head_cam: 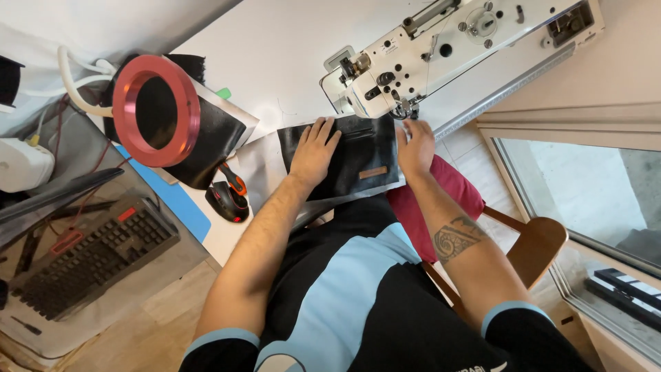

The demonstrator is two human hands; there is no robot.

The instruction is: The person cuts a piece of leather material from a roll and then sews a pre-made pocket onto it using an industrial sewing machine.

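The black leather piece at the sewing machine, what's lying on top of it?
On the black leather piece lie the left hand, flat, and a small tan tag. The right hand covers its right edge, hiding anything beneath.

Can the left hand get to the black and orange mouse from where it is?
Probably yes. The left hand lies flat on the black leather piece, and the mouse sits just off to its left on the table, with nothing standing between them.

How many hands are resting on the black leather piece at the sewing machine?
2. The left hand lies flat on the black leather piece, on its left part. The right hand presses its right edge, beside the needle of the sewing machine.
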